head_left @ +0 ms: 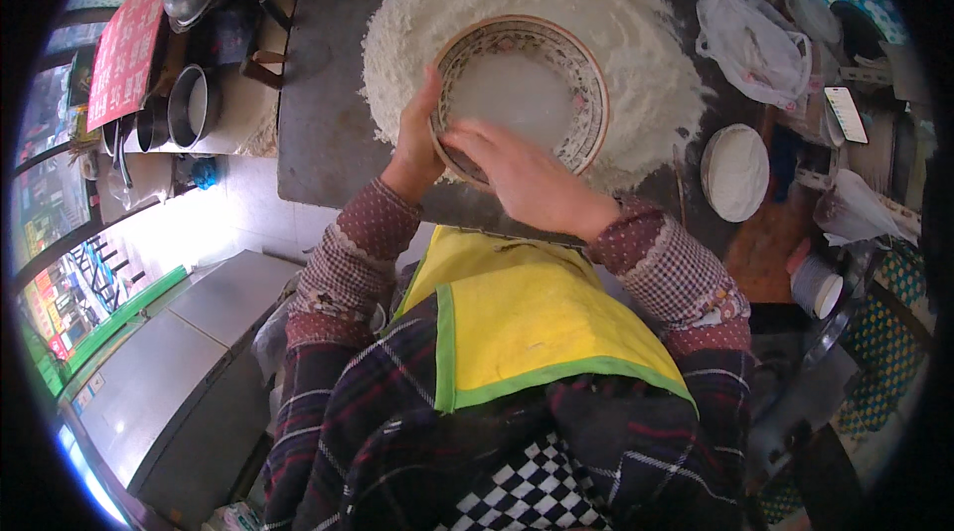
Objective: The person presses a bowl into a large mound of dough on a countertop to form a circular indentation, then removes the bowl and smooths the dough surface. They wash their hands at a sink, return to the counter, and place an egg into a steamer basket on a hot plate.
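- Round patterned ceramic bowl (522,94) of cloudy liquid, upper centre, gripped at near rim by left hand (417,139) and right hand (522,178).
- White flour mound (636,54) ringing bowl, dry, unmixed.
- Liquid unpoured; mixing seemingly all ahead.

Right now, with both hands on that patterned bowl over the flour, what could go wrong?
1. The round patterned-rim bowl holds pale liquid and sits over the white flour mound; if tipped too fast, the liquid could break through the ring and run across the dark work slab.
2. The left hand and right hand both hold the near rim only, so the bowl might slip.
3. The flour reaches close to the slab's right side, so some could spill off.
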Motion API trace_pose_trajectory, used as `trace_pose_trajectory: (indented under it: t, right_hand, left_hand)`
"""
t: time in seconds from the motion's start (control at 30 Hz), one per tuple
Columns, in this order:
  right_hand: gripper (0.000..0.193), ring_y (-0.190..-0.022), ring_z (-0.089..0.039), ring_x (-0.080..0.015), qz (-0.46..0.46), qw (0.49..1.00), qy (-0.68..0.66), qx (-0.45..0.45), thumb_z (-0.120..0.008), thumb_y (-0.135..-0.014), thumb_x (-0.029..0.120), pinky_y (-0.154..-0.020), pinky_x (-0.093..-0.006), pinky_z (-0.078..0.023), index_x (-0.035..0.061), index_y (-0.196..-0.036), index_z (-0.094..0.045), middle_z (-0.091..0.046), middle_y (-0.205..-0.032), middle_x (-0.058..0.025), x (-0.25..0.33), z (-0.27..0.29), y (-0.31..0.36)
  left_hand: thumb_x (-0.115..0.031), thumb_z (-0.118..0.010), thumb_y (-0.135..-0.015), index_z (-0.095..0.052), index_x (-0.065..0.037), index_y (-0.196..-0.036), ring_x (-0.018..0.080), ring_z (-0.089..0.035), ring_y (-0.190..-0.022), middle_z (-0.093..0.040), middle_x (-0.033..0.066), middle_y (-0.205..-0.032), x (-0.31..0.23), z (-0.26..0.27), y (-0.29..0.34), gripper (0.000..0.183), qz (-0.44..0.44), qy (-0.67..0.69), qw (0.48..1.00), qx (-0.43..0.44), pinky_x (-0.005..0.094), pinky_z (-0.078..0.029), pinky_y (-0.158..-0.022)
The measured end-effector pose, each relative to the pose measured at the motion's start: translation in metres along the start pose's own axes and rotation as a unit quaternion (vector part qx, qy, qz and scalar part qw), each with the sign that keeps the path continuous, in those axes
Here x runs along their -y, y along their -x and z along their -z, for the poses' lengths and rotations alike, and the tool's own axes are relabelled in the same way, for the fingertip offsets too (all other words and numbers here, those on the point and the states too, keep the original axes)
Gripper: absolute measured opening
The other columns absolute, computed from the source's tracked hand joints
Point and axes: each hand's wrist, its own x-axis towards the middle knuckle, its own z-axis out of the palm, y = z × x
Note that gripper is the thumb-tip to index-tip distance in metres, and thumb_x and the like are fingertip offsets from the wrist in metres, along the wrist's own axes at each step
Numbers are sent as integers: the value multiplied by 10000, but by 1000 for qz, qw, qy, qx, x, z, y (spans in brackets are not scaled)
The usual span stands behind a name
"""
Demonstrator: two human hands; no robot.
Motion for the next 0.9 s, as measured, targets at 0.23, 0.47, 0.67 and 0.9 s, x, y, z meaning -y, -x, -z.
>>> trace_pose_trajectory:
  t: [0.23, 0.47, 0.67, 0.9]
  right_hand:
    - [328, -1077, -619, -395, 26, 1000, 14, 0, -566, -915, 27, -906, -483, -522, -3, -1240, -588, -607, -1199, -168, 3, 3, -2]
    - [389, -1073, -633, -398, -29, 975, 218, -29, -610, -934, 146, -934, -475, -525, -7, -1290, -584, -605, -1241, -206, -13, 1, -15]
    - [521, -1240, -576, -410, -21, 996, 87, -24, -615, -998, 272, -1026, -460, -492, -51, -1399, -532, -557, -1418, -241, -4, -14, -8]
    - [578, -1244, -573, -398, 1, 998, 55, 38, -623, -998, 322, -1051, -467, -465, -67, -1408, -508, -559, -1401, -232, -2, -1, 8]
  left_hand:
    - [-566, -457, -1073, -503, -36, -1454, 240, -643, -1165, -643, 126, -1326, -2, 0, 1, 654, -1, -4, 1000, 16, 400, -535, -1000]
    - [-560, -484, -1067, -528, -49, -1422, 219, -648, -1146, -652, 107, -1291, 4, 5, -1, 624, 2, -8, 1000, -16, 385, -549, -979]
    - [-546, -483, -1071, -528, -50, -1425, 216, -636, -1173, -646, 102, -1305, -2, 5, -6, 611, 32, 12, 999, -42, 385, -545, -991]
    - [-552, -453, -1080, -501, -32, -1458, 228, -618, -1206, -627, 121, -1352, -7, 1, -3, 645, -19, -13, 1000, -1, 393, -512, -1040]
